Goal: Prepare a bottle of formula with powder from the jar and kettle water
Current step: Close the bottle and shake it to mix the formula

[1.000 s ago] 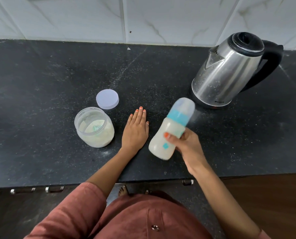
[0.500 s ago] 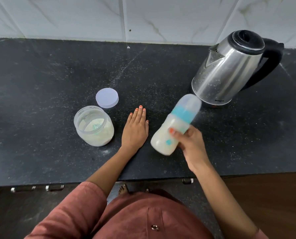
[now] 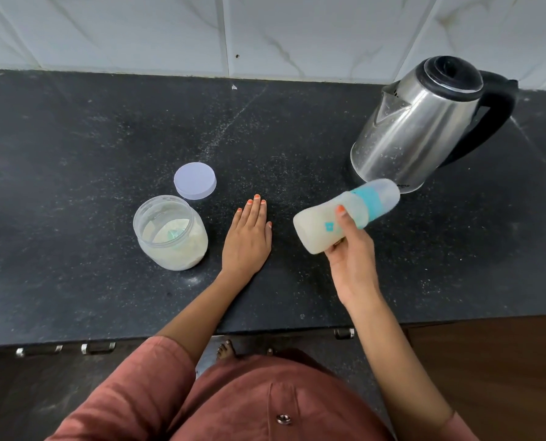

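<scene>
- The right hand [image 3: 351, 259] grips the bottle [image 3: 319, 227] round its middle, thumb across the front. The other fingers are mostly hidden behind it.
- The bottle is held above the counter [image 3: 74, 138], right of centre. Its long axis runs from the base at near left to the capped top at far right, which overlaps the kettle's foot.
- The left hand [image 3: 248, 240] lies flat on the counter, fingers straight.
- The open jar [image 3: 170, 233] holds powder, and a teal shape inside is hard to make out.
- The lid [image 3: 195, 180] lies just beyond the jar.
- The kettle [image 3: 424, 128] stands at far right.
</scene>
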